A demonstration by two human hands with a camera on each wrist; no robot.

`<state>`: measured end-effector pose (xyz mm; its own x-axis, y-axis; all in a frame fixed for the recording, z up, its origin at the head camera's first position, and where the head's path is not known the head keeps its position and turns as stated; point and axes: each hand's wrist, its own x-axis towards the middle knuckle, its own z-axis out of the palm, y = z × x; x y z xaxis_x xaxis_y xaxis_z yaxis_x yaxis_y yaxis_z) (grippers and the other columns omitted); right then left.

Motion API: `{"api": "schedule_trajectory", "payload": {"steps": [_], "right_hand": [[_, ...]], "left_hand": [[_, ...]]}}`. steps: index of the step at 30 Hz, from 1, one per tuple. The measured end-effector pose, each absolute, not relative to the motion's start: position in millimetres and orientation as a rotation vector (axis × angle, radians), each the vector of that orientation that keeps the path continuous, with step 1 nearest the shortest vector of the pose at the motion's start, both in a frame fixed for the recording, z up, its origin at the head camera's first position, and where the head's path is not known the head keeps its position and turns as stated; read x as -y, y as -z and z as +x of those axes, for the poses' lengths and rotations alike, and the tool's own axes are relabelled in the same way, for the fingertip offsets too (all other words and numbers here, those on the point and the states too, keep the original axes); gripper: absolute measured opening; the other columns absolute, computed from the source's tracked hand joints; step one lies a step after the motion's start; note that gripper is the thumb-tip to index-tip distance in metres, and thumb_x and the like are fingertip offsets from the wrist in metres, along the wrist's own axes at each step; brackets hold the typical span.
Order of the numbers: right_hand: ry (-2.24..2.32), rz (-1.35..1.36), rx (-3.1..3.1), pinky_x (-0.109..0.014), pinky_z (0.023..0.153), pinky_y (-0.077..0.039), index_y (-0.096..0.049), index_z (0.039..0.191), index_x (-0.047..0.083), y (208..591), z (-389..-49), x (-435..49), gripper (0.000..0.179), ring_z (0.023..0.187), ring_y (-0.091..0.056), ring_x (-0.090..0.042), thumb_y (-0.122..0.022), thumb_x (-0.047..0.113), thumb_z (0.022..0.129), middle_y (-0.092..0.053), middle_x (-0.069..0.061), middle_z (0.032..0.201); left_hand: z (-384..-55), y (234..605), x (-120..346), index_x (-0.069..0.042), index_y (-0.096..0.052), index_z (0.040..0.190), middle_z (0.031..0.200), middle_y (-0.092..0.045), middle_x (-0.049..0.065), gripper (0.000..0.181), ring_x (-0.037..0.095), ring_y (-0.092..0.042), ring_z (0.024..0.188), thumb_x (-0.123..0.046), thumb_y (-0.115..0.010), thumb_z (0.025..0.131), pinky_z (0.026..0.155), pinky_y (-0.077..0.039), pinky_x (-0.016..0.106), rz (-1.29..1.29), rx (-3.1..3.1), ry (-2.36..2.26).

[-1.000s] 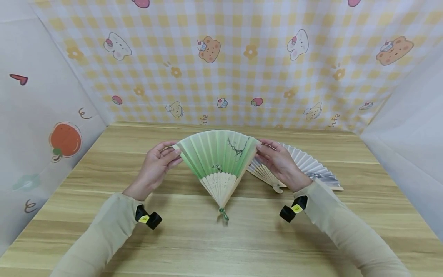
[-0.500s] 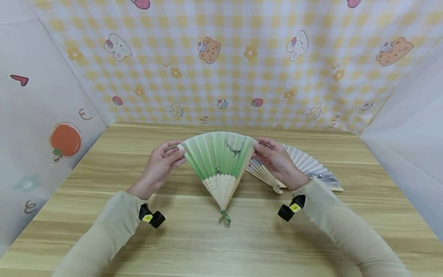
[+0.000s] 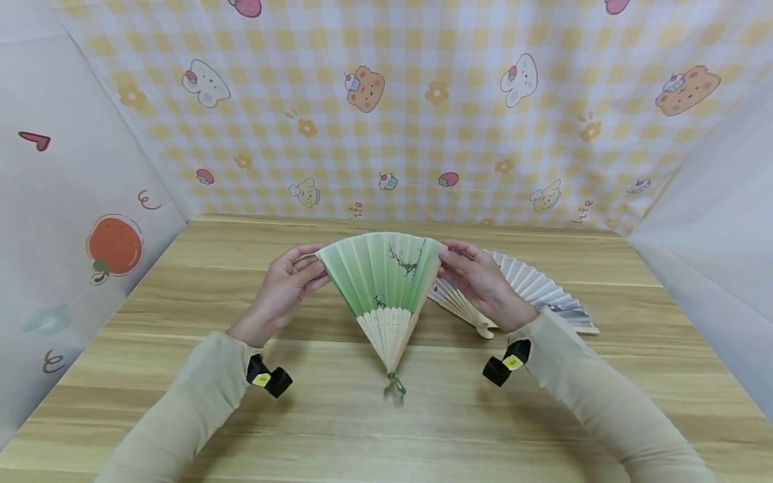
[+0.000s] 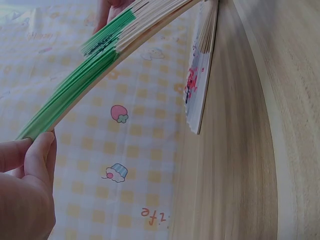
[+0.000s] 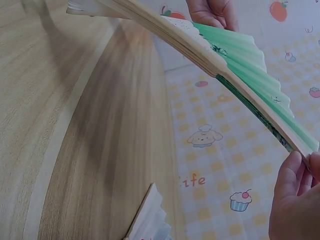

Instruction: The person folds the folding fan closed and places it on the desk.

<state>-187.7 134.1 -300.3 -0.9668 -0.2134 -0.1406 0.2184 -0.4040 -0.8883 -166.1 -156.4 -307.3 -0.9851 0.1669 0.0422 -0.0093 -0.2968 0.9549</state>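
Observation:
A green folding fan (image 3: 380,275) with pale wooden ribs and a dark branch print is partly spread between my hands, raised over the table. My left hand (image 3: 284,288) pinches its left outer edge between thumb and fingers. At the right outer edge, my right hand (image 3: 480,282) pinches the other guard near the top corner. The ribs meet at the bottom, where a green cord (image 3: 395,382) hangs. In the left wrist view the green fan (image 4: 75,95) appears edge-on, and the right wrist view shows its pleats (image 5: 260,75) fanned out.
Behind my right hand a second folding fan (image 3: 537,285), white with a grey print, lies spread on the wooden table (image 3: 338,429). A yellow checked cloth (image 3: 398,134) hangs at the table's back edge, with a white cloth (image 3: 72,201) on the left.
Both hands have drawn slightly closer together, the left moving right. The green fan's spread has narrowed a little and its lower end has come slightly nearer. The white fan stays put.

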Motion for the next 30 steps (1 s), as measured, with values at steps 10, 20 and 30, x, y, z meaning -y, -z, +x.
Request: {"api": "schedule_trajectory", "payload": {"steps": [10,20,30], "right_hand": [[2.448,-0.012,-1.497,-0.019,0.069,-0.052,-0.059,0.092,0.009,301.8,-186.6,-131.0,0.013,0.072,-0.058,-0.012,-0.052,0.0,0.087,-0.059,-0.003,0.087],[2.42,0.024,-1.532,-0.02,0.071,-0.051,-0.058,0.093,0.01,301.7,-186.3,-127.1,0.013,0.074,-0.058,-0.011,-0.054,0.0,0.086,-0.058,-0.002,0.087],[2.418,0.0,-1.505,-0.019,0.069,-0.051,-0.057,0.094,0.009,302.3,-185.0,-121.0,0.015,0.072,-0.058,-0.011,-0.05,-0.002,0.088,-0.058,-0.003,0.087]], "left_hand": [[-166.3,308.4,152.6,-0.01,-0.053,0.101,0.092,-0.062,0.001,0.024,0.011,-0.061,0.086,0.008,-0.044,0.088,0.08,-0.049,0.025,0.242,-1.78,-2.432],[-166.4,308.0,149.8,-0.01,-0.052,0.103,0.092,-0.062,0.001,0.025,0.012,-0.061,0.085,0.008,-0.043,0.089,0.081,-0.049,0.025,0.184,-1.78,-2.404],[-166.4,309.6,147.1,-0.008,-0.051,0.106,0.094,-0.061,0.002,0.024,0.014,-0.061,0.088,0.007,-0.043,0.089,0.083,-0.048,0.027,0.198,-1.767,-2.382]]}}
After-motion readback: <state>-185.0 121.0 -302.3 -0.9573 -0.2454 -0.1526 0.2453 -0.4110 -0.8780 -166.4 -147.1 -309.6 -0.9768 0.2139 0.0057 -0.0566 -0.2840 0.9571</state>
